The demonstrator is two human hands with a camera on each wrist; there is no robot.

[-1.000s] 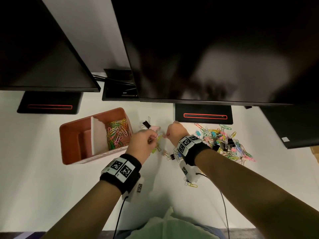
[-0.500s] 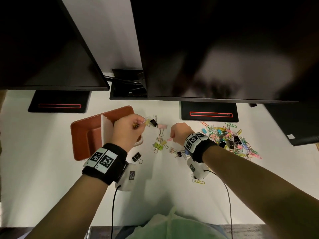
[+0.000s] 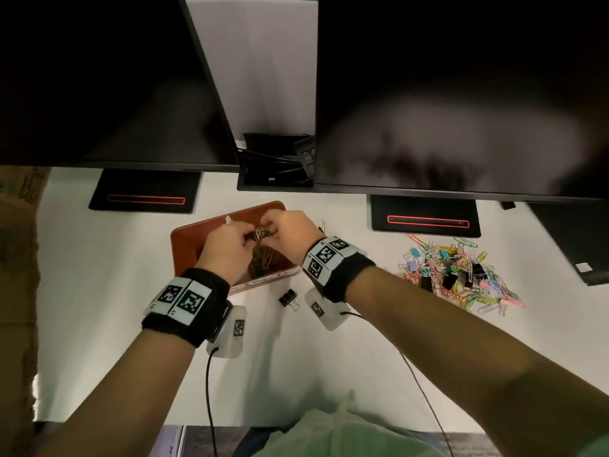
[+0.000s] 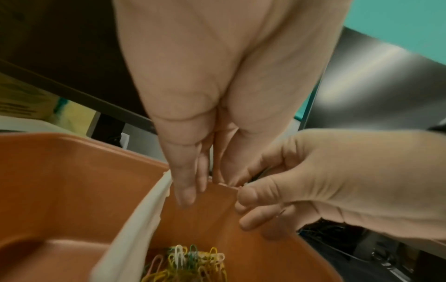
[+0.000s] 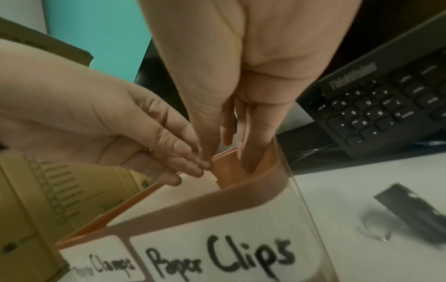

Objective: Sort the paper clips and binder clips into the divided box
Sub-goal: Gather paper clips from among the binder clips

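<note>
Both hands meet above the orange divided box (image 3: 191,240). My left hand (image 3: 251,236) and right hand (image 3: 272,231) pinch one small tangle of clips (image 3: 262,233) between their fingertips; its kind is hard to tell. Coloured paper clips (image 3: 263,262) lie in the box's right compartment, right of the white divider (image 4: 135,219). In the left wrist view the right hand (image 4: 241,192) pinches at a small pale piece by the left fingertips (image 4: 185,196). The box front reads "Paper Clips" (image 5: 217,253). A mixed pile of clips (image 3: 461,272) lies on the table at the right.
A lone black binder clip (image 3: 288,300) lies on the white table just right of the box. Two dark monitors (image 3: 445,94) overhang the back, with their stands (image 3: 425,214) behind the box and pile. A keyboard (image 5: 386,106) sits behind the box. Cardboard (image 3: 16,258) stands at the left.
The left hand carried its clips from the table to above the box. The right hand left the table near the pile and joined it there, now pinching the same tangle.
</note>
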